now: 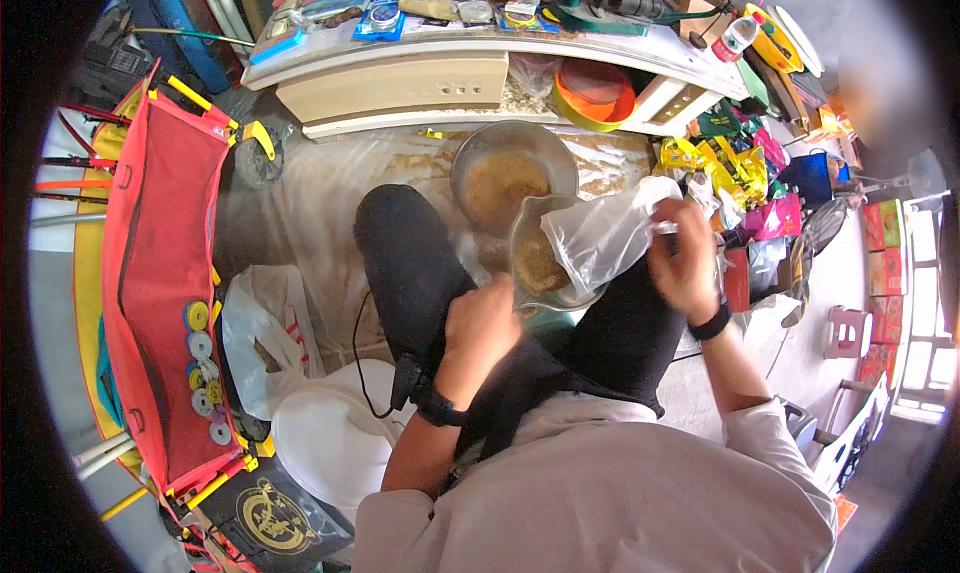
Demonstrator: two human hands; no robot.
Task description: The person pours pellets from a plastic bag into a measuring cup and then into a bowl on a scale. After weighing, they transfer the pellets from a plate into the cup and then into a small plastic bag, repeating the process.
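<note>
A clear jug point(520, 235) with brown granular material point(540, 266) in it is held between my knees' level and the large metal bowl. My left hand point(482, 318) is closed at the jug's near-left side, its grip partly hidden. My right hand point(686, 260), slightly blurred, pinches a clear plastic bag point(610, 231). The bag's lower end hangs inside the jug's mouth, over the grains. Beyond the jug, a round metal bowl point(566, 155) sits on the floor with light brown powder point(498, 181) in it.
A cluttered white cabinet point(390, 81) stands ahead, with orange and yellow basins point(597, 95) in its opening. Yellow packets point(735, 168) pile up at right. At left are a red fishing bag point(165, 273), a white plastic bag point(262, 323) and a white bucket point(335, 438).
</note>
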